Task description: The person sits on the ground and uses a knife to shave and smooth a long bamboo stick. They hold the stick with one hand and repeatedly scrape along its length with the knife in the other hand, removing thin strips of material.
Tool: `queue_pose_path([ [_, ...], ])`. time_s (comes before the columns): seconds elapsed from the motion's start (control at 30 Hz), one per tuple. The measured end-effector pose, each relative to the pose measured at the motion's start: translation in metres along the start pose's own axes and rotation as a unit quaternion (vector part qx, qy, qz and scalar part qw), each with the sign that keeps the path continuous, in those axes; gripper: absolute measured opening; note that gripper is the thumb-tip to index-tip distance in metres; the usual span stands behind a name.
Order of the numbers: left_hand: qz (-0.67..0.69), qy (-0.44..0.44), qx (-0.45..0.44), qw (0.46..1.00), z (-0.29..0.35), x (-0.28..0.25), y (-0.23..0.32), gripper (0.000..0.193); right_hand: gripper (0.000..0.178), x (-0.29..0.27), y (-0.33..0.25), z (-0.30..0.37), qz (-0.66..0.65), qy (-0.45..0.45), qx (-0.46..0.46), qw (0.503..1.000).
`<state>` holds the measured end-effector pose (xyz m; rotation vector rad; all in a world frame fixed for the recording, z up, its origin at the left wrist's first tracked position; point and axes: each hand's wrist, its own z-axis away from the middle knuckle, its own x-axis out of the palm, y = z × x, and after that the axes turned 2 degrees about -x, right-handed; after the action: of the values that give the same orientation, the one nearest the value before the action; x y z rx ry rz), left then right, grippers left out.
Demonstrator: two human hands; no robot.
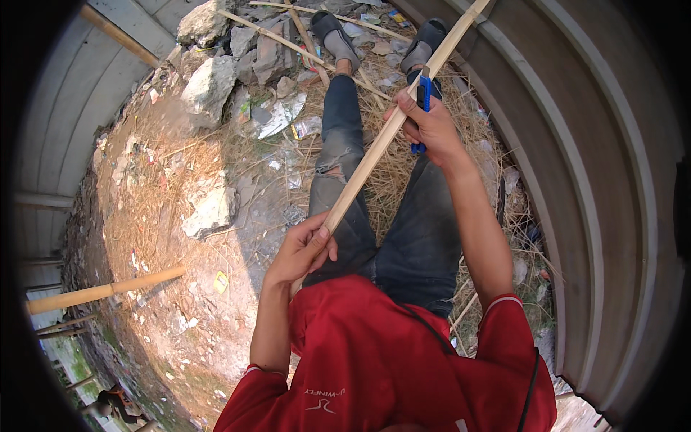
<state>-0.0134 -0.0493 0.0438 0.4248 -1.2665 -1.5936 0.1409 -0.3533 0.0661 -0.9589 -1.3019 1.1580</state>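
Observation:
A long pale bamboo strip [373,154] slants across my lap, from my waist up past my feet at the far right. My left hand [298,250] grips its near end, with the thumb lying along the top. Farther up the strip, my right hand [432,132] is closed around a blue utility knife [424,99]. The knife's tip rests beside the strip, and the fingers of this hand curl beneath the wood. Whether the blade touches the wood I cannot tell.
Ribbed metal sheeting [576,144] curves along the right. Broken concrete lumps [209,88] and thin bamboo strips [273,36] lie around my feet. Straw and litter cover the ground. A bamboo pole [108,290] juts in from the left.

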Motion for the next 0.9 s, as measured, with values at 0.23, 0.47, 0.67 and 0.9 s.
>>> queue_pose_path([
  [0.23,-0.049,0.120,0.021,0.991,-0.019,0.014,-0.002,0.046,0.049,0.044,0.031,0.060,0.416,-0.046,-0.116,0.901],
  [0.47,-0.029,0.130,-0.006,0.991,-0.022,0.011,-0.002,0.037,0.047,0.074,0.050,0.096,0.498,-0.184,-0.102,0.841],
  [0.67,-0.160,0.100,-0.027,0.982,0.017,0.010,-0.005,0.032,0.064,-0.064,0.037,-0.025,0.499,0.151,0.028,0.853],
  [0.9,-0.068,0.046,0.003,0.997,0.019,0.025,-0.023,0.031,0.062,-0.071,0.030,0.014,0.463,0.134,-0.069,0.874],
])
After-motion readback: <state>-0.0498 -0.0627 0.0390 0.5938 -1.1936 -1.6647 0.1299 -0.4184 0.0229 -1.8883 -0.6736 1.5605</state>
